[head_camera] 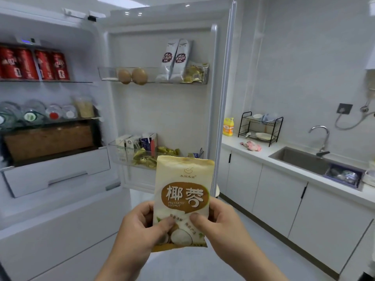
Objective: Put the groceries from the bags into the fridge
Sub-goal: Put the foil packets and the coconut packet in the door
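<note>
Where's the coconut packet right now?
Head view, lower centre: the coconut packet is pinched upright between the left hand and right hand, in front of the fridge's lower door shelf.

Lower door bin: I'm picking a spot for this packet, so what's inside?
Small cartons at left, gold wrappers beside them. The coconut packet hides part of the lower door bin; contents there cannot be seen.

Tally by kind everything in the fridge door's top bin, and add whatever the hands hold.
Eggs: 2
Silver pouches: 2
Bag of gold-wrapped pieces: 1
Coconut packet, gripped by the left hand and the right hand: 1
Total: 6
</note>
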